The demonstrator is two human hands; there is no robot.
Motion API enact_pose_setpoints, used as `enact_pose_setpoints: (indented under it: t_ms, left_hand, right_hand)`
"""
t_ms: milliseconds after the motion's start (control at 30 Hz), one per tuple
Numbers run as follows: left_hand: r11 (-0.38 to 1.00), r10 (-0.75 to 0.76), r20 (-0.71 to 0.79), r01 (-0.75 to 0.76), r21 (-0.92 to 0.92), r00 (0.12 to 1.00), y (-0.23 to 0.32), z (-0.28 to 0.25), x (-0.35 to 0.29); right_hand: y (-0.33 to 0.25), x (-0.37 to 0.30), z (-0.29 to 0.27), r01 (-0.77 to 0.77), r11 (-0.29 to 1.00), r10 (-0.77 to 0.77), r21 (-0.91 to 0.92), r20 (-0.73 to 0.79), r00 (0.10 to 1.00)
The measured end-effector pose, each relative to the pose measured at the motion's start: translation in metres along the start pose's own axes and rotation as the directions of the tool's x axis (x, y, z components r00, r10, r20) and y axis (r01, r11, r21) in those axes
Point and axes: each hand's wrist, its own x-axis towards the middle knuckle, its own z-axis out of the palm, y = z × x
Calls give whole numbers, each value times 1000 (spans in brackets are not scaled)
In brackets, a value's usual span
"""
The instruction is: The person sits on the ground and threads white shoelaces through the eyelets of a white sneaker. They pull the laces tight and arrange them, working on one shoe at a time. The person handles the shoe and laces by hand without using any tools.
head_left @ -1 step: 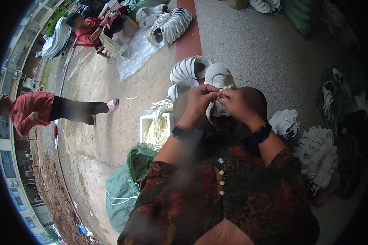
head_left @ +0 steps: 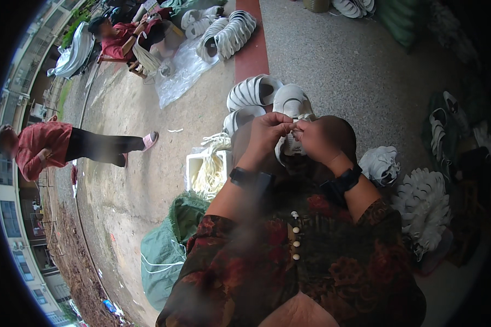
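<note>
A white-grey sneaker [head_left: 292,103] rests on my lap, its toe pointing away from me. My left hand [head_left: 266,137] is over its left side, with thumb and fingers pinched together above the lacing area. My right hand [head_left: 320,139] meets it there, fingertips also pinched and close to the left ones. Whatever thin thing they grip is too small to make out. Just beyond my left hand stand rows of nested white shoes [head_left: 252,94]. A white box [head_left: 190,173] of cream shoelaces [head_left: 209,173] is left of my lap.
A green sack [head_left: 161,264] stands at my left. White shoes [head_left: 380,164] and stacked white shoe pieces [head_left: 424,207] lie at my right. One person [head_left: 43,147] stands at far left; another [head_left: 123,41] sits beyond, near more stacked shoes [head_left: 235,35] and a plastic sheet [head_left: 177,82].
My right fingers have shifted very slightly over the sneaker. Everything else looks the same.
</note>
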Motion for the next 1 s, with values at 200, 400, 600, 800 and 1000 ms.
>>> enact_pose_setpoints:
  t_ms: [200,400,600,800,1000]
  left_hand:
    - [588,398,197,-414,695,896,-22,4,-5]
    - [367,478,382,-575,731,791,-61,-9,3]
    - [493,458,323,-539,683,828,-62,-10,1]
    - [964,210,-277,-152,216,938,-56,-15,7]
    - [825,169,-275,17,564,946,-57,-17,30]
  right_hand:
    - [0,15,-5,-205,962,226,178,-106,968]
    - [-141,36,-43,234,972,-232,-23,-252,940]
    - [-310,14,-131,724,664,-679,-188,-558,477]
    - [-298,-10,-127,552,683,-512,479,-226,829]
    - [-288,-18,-135,589,729,-525,349,-266,808]
